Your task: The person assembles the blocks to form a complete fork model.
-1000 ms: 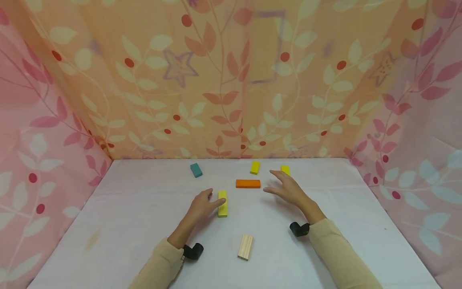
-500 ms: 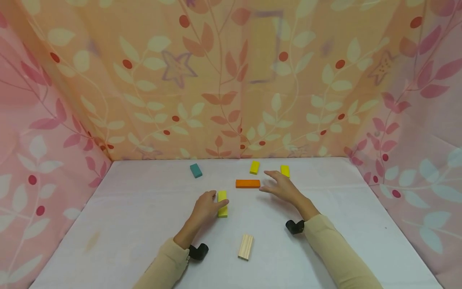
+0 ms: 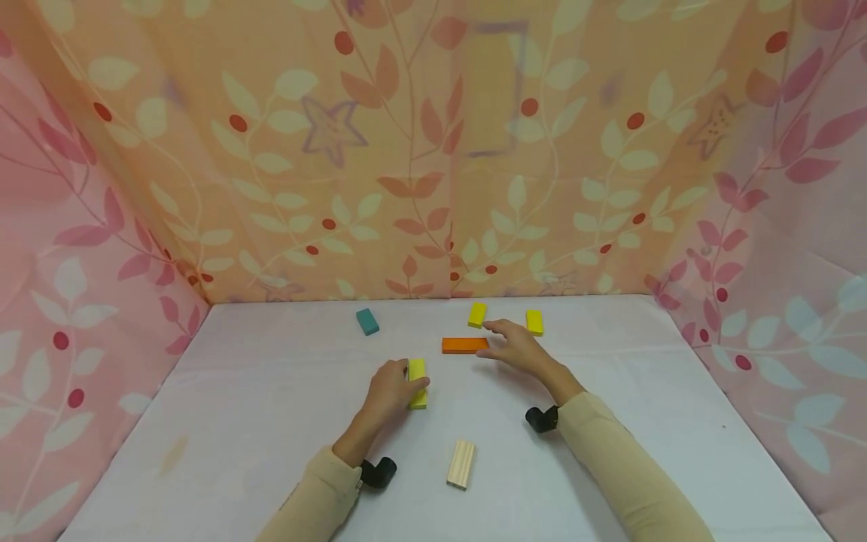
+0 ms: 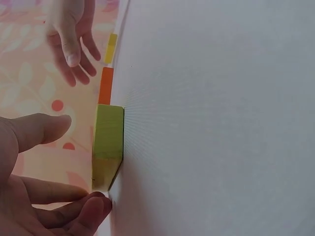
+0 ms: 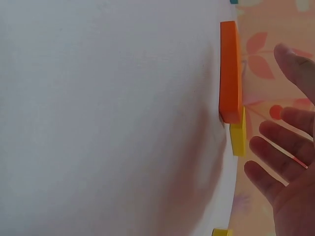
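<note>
In the head view the left hand (image 3: 391,391) is over the left side of a yellow-green block (image 3: 418,369), thumb reaching across it. The left wrist view has that block (image 4: 109,132) between the thumb, which stands off it, and the fingers, which are at its far end; whether they touch it cannot be told. The right hand (image 3: 521,351) hovers at the right end of an orange block (image 3: 463,345), fingers spread and holding nothing. The right wrist view shows the orange block (image 5: 230,72) apart from the right hand (image 5: 290,157).
Two yellow blocks (image 3: 477,315) (image 3: 534,322) lie at the back of the white table (image 3: 257,421), with a teal block (image 3: 368,321) to their left. A plain wooden piece (image 3: 461,464) lies near the front. Patterned cloth (image 3: 420,150) stands behind the table.
The right hand has moved left to the orange block's right end, uncovering the rear right yellow block. The left hand has shifted slightly right over the yellow-green block. The blocks have not moved.
</note>
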{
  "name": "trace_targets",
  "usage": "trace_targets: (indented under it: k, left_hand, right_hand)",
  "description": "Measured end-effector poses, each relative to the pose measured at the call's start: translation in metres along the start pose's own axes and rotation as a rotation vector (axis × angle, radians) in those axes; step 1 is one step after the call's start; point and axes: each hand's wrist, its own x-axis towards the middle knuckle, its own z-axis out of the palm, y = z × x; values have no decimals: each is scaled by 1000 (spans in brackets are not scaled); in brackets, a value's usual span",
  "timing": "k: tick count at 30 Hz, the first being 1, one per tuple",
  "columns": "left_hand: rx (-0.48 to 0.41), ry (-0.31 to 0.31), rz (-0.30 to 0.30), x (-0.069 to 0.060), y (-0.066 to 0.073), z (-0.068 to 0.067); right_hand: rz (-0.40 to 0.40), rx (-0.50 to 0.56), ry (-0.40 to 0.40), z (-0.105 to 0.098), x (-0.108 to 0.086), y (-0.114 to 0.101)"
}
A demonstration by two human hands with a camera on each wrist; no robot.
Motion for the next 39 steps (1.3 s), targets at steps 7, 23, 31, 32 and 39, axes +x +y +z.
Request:
trace_targets:
  k: [7, 23, 31, 32, 39]
  left_hand:
    - [-12, 12, 5, 1, 0, 2]
    - [-3, 0, -33, 1, 4, 5]
    - [31, 4, -12, 4, 3, 6]
    - [32, 5, -11, 4, 2, 6]
    - [32, 14, -16, 4, 3, 7]
  right_hand:
    - [-58, -25, -2, 5, 8, -4]
    - [-90, -112, -70, 17, 27, -12]
    - [-50, -107, -76, 23, 31, -11]
    - [-48, -107, -76, 24, 32, -11]
    - [-53, -134, -84, 25, 36, -12]
